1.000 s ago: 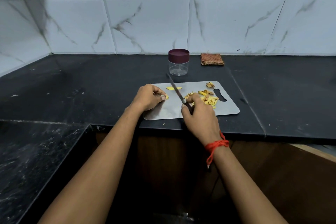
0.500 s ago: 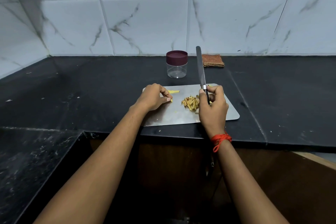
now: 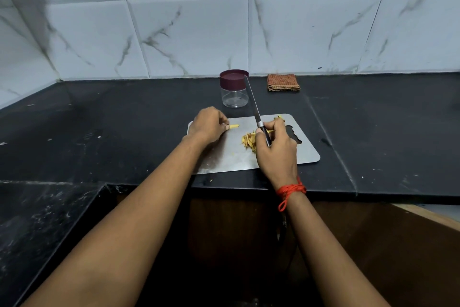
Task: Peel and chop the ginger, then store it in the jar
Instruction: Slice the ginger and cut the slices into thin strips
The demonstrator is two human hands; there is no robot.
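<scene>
Awaiting slicing, seemingly, a ginger strip (image 3: pixel 234 126) is pinched by the left grip (image 3: pixel 207 125); the lifted knife (image 3: pixel 252 100) is clamped in the right grip (image 3: pixel 276 149).

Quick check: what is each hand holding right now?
Left hand: pinches a ginger piece on the cutting board.
Right hand: grips the knife, blade pointing up and away.

I note white marble-veined wall tiles (image 3: pixel 199 32) behind a black speckled stone tabletop (image 3: pixel 112 120); brown wooden cabinet front (image 3: pixel 373 244) below.
</scene>
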